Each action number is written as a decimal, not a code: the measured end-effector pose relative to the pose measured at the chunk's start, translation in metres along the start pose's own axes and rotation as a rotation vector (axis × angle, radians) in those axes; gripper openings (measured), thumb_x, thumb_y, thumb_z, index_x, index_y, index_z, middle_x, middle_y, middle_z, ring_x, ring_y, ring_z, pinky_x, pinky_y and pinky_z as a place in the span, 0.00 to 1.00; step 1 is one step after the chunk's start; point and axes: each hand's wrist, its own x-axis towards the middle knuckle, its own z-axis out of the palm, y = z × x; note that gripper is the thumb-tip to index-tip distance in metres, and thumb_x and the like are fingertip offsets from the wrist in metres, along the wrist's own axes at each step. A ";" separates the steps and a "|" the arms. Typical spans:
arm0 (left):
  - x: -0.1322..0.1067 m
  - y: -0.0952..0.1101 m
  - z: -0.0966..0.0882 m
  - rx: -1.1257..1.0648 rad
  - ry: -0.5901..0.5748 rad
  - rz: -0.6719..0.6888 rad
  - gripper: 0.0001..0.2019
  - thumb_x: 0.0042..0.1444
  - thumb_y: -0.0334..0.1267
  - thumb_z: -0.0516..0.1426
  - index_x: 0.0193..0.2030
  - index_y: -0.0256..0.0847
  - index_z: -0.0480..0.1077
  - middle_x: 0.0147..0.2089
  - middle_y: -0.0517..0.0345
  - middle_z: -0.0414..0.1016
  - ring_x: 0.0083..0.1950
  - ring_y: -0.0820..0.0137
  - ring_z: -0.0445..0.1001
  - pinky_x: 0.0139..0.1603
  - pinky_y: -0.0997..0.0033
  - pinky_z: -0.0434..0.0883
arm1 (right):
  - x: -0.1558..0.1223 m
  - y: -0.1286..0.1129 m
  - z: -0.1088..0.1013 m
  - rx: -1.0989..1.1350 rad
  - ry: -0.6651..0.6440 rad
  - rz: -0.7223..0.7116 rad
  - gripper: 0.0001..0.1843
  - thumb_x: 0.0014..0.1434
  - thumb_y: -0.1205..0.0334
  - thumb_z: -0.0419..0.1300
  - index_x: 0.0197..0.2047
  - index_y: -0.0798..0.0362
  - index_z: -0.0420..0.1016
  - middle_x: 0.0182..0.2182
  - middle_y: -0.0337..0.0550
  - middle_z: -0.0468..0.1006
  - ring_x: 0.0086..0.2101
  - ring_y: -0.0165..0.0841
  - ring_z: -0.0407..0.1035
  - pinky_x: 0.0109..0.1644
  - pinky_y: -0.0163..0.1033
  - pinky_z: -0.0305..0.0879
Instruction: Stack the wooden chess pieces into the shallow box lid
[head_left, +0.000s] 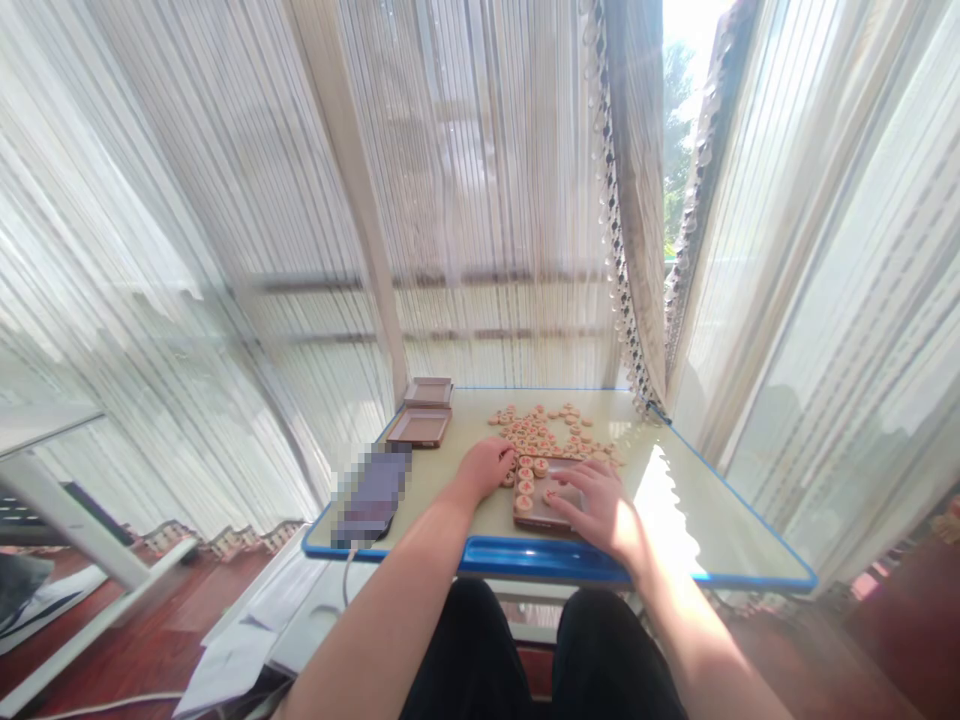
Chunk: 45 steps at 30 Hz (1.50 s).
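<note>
Round wooden Chinese chess pieces (532, 428) with red markings lie loosely heaped on the pale tabletop. Just in front of the heap is a shallow brown box (536, 522), with a column of several pieces (525, 488) along its left side. My left hand (486, 468) rests at the heap's edge by the box's back left corner. Its fingers are curled in, and what they hold, if anything, is hidden. Over the right part of the box, my right hand (600, 505) has its fingers apart, with the thumb side by a single piece (551, 496) inside.
Two more shallow boxes, a nearer one (420, 427) and a farther one (430, 390), stand at the table's back left. A blurred-out dark device (373, 497) with a white cable lies at left. The table (735, 540) has a blue rim. String curtains (487, 200) hang behind.
</note>
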 end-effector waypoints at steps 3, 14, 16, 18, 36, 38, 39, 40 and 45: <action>0.000 0.000 0.000 0.011 0.005 0.006 0.13 0.58 0.36 0.47 0.35 0.39 0.74 0.37 0.53 0.76 0.41 0.67 0.71 0.42 0.70 0.66 | -0.001 -0.005 -0.003 -0.042 -0.051 -0.034 0.12 0.53 0.54 0.58 0.39 0.47 0.77 0.37 0.42 0.77 0.42 0.40 0.64 0.50 0.47 0.55; 0.000 0.001 -0.001 -0.028 0.006 -0.021 0.13 0.55 0.32 0.48 0.36 0.39 0.74 0.38 0.53 0.76 0.41 0.67 0.72 0.44 0.69 0.67 | -0.002 0.001 0.003 -0.113 -0.132 -0.103 0.18 0.54 0.52 0.55 0.47 0.46 0.74 0.46 0.43 0.75 0.48 0.43 0.60 0.53 0.50 0.52; 0.000 0.002 -0.002 -0.032 0.004 -0.032 0.13 0.55 0.32 0.48 0.37 0.39 0.75 0.39 0.53 0.77 0.41 0.66 0.72 0.44 0.69 0.67 | -0.001 0.000 0.002 -0.096 -0.110 -0.103 0.19 0.54 0.51 0.55 0.47 0.46 0.73 0.48 0.43 0.73 0.49 0.43 0.60 0.53 0.50 0.52; 0.000 0.002 -0.001 -0.036 0.008 -0.041 0.14 0.55 0.32 0.48 0.37 0.39 0.75 0.40 0.53 0.77 0.42 0.66 0.72 0.45 0.68 0.67 | -0.001 0.000 0.002 -0.086 -0.105 -0.096 0.17 0.54 0.51 0.55 0.45 0.46 0.74 0.46 0.43 0.74 0.48 0.42 0.61 0.53 0.49 0.53; 0.000 0.005 -0.002 -0.005 0.011 -0.047 0.13 0.57 0.32 0.47 0.35 0.39 0.74 0.38 0.53 0.76 0.41 0.68 0.71 0.43 0.71 0.66 | -0.001 0.004 0.007 -0.045 -0.132 -0.084 0.23 0.56 0.44 0.53 0.46 0.49 0.75 0.45 0.45 0.76 0.48 0.43 0.61 0.53 0.51 0.53; 0.000 0.005 -0.003 0.004 0.000 -0.050 0.13 0.57 0.33 0.47 0.35 0.39 0.74 0.38 0.53 0.76 0.41 0.68 0.71 0.43 0.71 0.66 | -0.001 0.004 0.007 -0.038 -0.143 -0.089 0.22 0.56 0.44 0.53 0.46 0.49 0.75 0.45 0.45 0.76 0.48 0.42 0.61 0.53 0.50 0.53; 0.000 0.005 -0.004 0.009 -0.007 -0.053 0.13 0.57 0.33 0.47 0.35 0.39 0.74 0.38 0.53 0.76 0.41 0.68 0.71 0.43 0.71 0.66 | 0.000 0.004 0.007 -0.035 -0.148 -0.091 0.22 0.56 0.44 0.53 0.46 0.48 0.75 0.45 0.45 0.75 0.48 0.42 0.61 0.53 0.50 0.53; 0.000 0.005 -0.004 0.013 -0.011 -0.055 0.13 0.56 0.33 0.47 0.35 0.39 0.74 0.38 0.53 0.76 0.41 0.67 0.71 0.43 0.71 0.66 | 0.000 0.004 0.006 -0.034 -0.150 -0.091 0.22 0.56 0.44 0.53 0.46 0.48 0.75 0.45 0.45 0.75 0.48 0.42 0.61 0.53 0.50 0.54; 0.000 0.005 -0.004 0.029 -0.005 -0.045 0.13 0.56 0.33 0.47 0.35 0.40 0.73 0.38 0.53 0.76 0.40 0.68 0.71 0.42 0.71 0.65 | 0.000 0.002 0.006 -0.037 -0.140 -0.076 0.21 0.56 0.45 0.53 0.46 0.48 0.75 0.45 0.44 0.75 0.48 0.42 0.61 0.53 0.49 0.53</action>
